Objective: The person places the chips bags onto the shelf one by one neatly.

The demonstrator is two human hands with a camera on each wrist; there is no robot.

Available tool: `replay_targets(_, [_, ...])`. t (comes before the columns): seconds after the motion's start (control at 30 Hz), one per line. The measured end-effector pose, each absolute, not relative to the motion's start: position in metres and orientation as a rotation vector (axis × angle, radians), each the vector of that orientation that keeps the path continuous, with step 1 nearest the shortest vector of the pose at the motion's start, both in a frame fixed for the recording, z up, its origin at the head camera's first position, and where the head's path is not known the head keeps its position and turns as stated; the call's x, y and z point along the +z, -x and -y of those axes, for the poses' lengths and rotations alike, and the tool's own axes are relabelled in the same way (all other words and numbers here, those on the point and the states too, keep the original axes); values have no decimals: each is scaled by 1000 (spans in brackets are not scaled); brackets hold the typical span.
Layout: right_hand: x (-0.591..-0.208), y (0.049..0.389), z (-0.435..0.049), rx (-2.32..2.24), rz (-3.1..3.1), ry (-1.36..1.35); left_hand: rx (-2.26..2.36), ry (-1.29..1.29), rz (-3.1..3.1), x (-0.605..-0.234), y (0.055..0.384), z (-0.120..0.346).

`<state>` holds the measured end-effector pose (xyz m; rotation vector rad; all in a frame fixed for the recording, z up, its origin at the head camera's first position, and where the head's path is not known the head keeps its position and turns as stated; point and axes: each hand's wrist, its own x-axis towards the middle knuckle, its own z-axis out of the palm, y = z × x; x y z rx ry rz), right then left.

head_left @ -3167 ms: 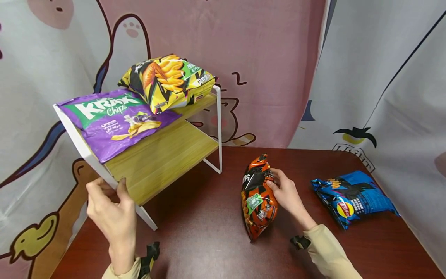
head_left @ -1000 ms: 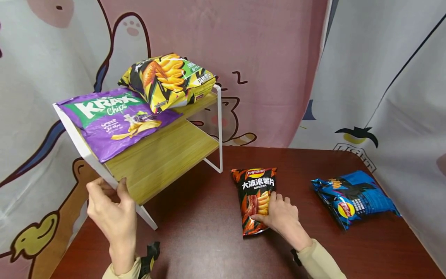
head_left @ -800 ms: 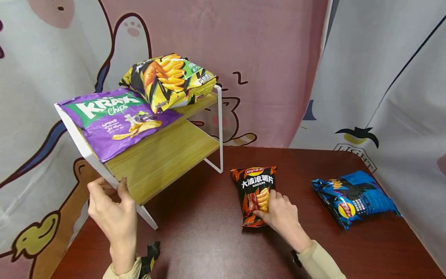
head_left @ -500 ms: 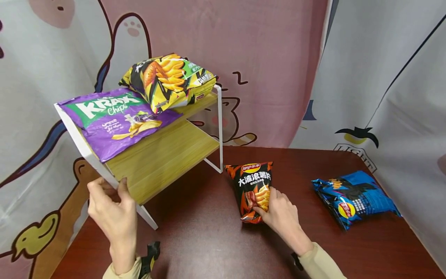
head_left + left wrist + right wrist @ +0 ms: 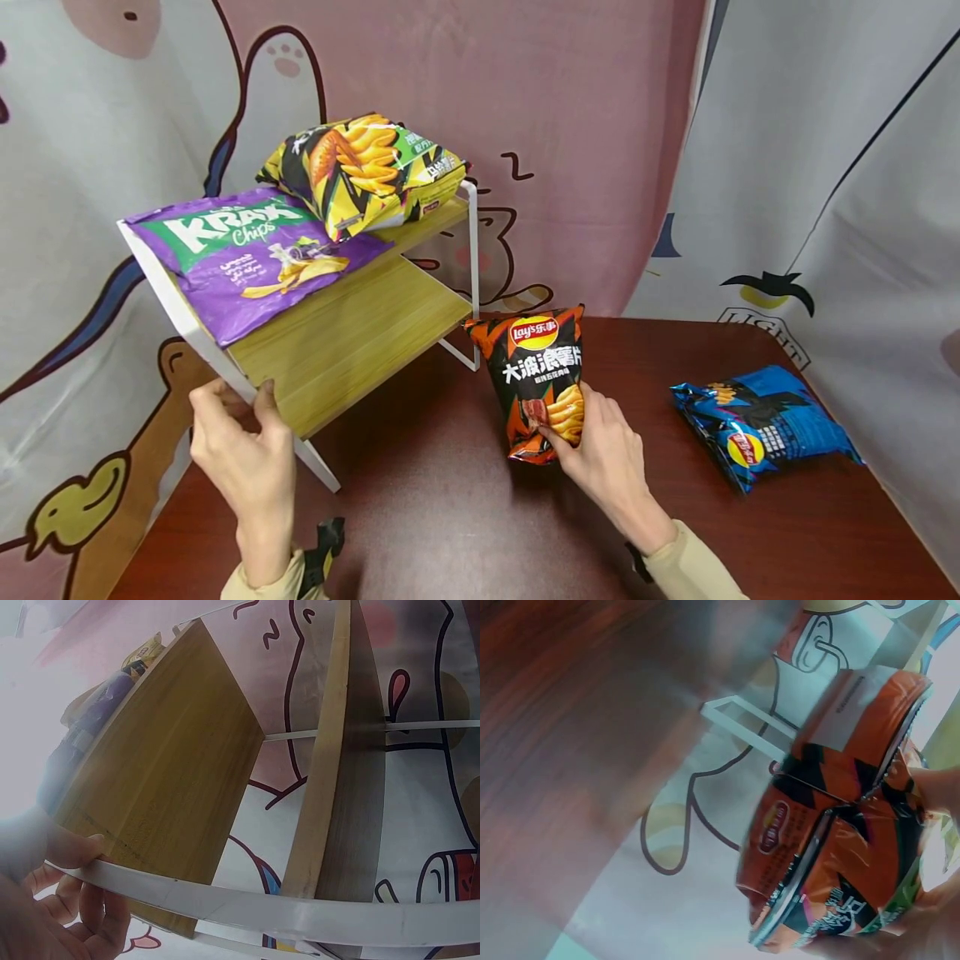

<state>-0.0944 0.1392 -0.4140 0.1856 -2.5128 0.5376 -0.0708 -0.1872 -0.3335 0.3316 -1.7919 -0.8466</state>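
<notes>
Nearest the camera, at about 7 o'clock, the left hand (image 5: 243, 454) grips the white front leg of the two-tier rack (image 5: 352, 333), fingers and thumb curled round the frame, probably to steady it. At 5 o'clock the right hand (image 5: 603, 458) pinches the lower end of the orange Lay's chip bag (image 5: 542, 375), holding it upright with its front facing the camera and its bottom just off the dark wooden bench (image 5: 450, 517), so it sits right beside the rack's lower wooden shelf (image 5: 360, 329). Over at 3 o'clock a blue Lay's bag (image 5: 761, 425) lies flat on the bench, well apart from both hands. Farther back, on the top shelf, a purple Krax chips bag (image 5: 247, 258) lies flat at 10 o'clock, with a yellow chip bag (image 5: 363, 171) overlapping its far end at 11 o'clock. Cartoon curtains (image 5: 600, 125) hang behind everything.
</notes>
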Motion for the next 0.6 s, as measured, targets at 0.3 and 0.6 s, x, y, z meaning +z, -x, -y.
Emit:
replay_targets(0.3, [-401,96,-127,610,2405,-273,-847,-325,1783,-334,71,187])
replay_targets(0.6, [-391,103,-106,646,2379,-396,-848,-324,1777,-335,70,188])
